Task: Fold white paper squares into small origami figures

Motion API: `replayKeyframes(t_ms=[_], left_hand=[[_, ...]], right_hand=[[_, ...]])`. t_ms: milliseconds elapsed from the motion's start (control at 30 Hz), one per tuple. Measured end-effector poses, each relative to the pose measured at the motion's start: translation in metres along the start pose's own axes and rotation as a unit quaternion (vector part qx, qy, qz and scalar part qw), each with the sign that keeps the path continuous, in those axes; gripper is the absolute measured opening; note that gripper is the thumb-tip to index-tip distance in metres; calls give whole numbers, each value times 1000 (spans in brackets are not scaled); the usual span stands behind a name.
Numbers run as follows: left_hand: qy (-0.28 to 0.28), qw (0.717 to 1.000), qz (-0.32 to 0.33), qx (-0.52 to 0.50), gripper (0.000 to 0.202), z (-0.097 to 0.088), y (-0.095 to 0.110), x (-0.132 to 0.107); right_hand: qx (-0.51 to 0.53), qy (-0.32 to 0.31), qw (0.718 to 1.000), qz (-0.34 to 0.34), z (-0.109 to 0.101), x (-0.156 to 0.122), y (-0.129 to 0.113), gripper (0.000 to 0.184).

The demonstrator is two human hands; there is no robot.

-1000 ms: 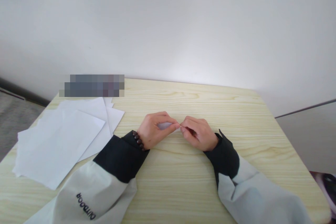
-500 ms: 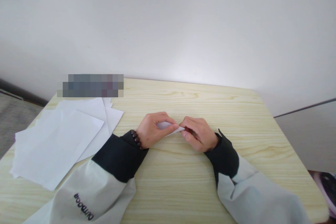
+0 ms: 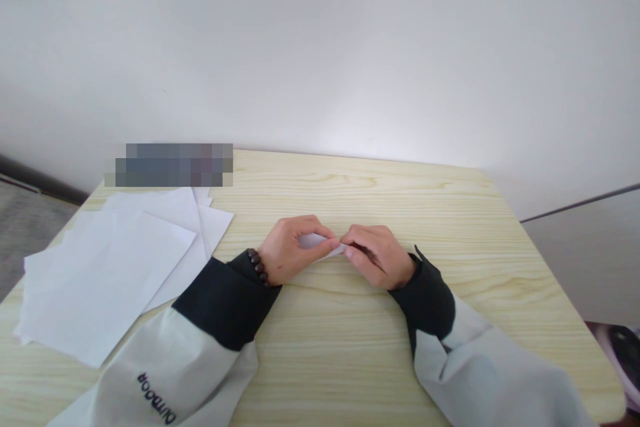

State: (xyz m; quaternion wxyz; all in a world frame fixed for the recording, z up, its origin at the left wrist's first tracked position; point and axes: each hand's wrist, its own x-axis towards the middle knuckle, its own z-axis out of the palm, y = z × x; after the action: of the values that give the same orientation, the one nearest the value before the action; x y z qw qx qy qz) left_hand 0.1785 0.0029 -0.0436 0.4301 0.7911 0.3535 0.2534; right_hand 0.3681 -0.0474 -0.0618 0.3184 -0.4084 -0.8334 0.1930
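Observation:
Between my two hands is a small folded piece of white paper (image 3: pixel 313 241), held just above the middle of the table. My left hand (image 3: pixel 295 248), with a dark bead bracelet at the wrist, pinches it between thumb and fingers. At the paper's right end, the thumb and index finger of my right hand (image 3: pixel 376 253) are closed on its tip. The fingertips of both hands nearly meet there. Much of the paper is hidden behind my left thumb and fingers.
Several loose white sheets (image 3: pixel 107 273) overlap on the left of the light wood table (image 3: pixel 340 360), beside my left sleeve. Behind them is a pixelated dark area (image 3: pixel 170 165). A white wall (image 3: pixel 350 47) rises along the table's far edge.
My right thumb and index finger have closed onto the paper's right tip, which showed between them before. My left hand has barely moved.

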Motion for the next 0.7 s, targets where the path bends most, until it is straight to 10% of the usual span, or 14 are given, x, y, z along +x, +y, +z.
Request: replayKeyframes(t_ms=[367, 700], left_hand=[[41, 987, -48, -145, 56, 4, -9, -2], [60, 990, -33, -123, 19, 5, -14, 1]], right_hand=[[-62, 183, 977, 87, -2, -1, -3, 17], [-73, 163, 982, 62, 0, 3, 0, 6]])
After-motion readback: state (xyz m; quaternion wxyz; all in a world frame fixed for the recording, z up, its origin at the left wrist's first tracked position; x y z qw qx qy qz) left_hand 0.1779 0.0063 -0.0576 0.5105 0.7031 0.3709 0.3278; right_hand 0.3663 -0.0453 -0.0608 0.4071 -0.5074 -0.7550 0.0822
